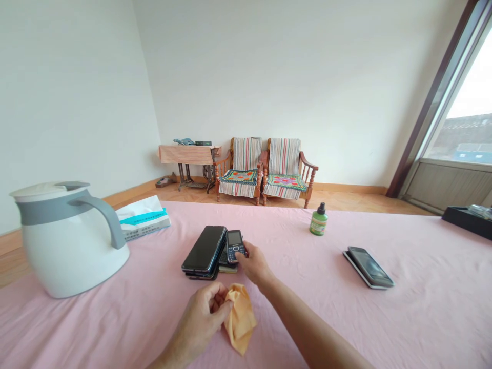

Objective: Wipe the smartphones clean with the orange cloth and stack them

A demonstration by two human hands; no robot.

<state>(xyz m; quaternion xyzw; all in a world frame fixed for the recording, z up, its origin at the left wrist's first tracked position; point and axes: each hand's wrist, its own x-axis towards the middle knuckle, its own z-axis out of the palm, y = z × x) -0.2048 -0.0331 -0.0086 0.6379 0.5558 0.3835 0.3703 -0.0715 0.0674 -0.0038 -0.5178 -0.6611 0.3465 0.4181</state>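
Note:
My left hand (202, 315) is closed on a crumpled orange cloth (240, 318) just above the pink tablecloth (307, 287), near the front edge. My right hand (254, 265) reaches forward, its fingers pinched on a small keypad phone (234, 246). That phone rests on a stack of dark smartphones (205, 250) at the table's middle. Part of the stack under my fingers is hidden.
A white kettle with a grey handle (67, 236) stands at the left. A tissue pack (144, 218) lies behind it. A green bottle (319, 220) and two stacked phones (369, 266) sit to the right. A black tray (467, 219) is at the far right edge. Two chairs (265, 169) stand by the wall.

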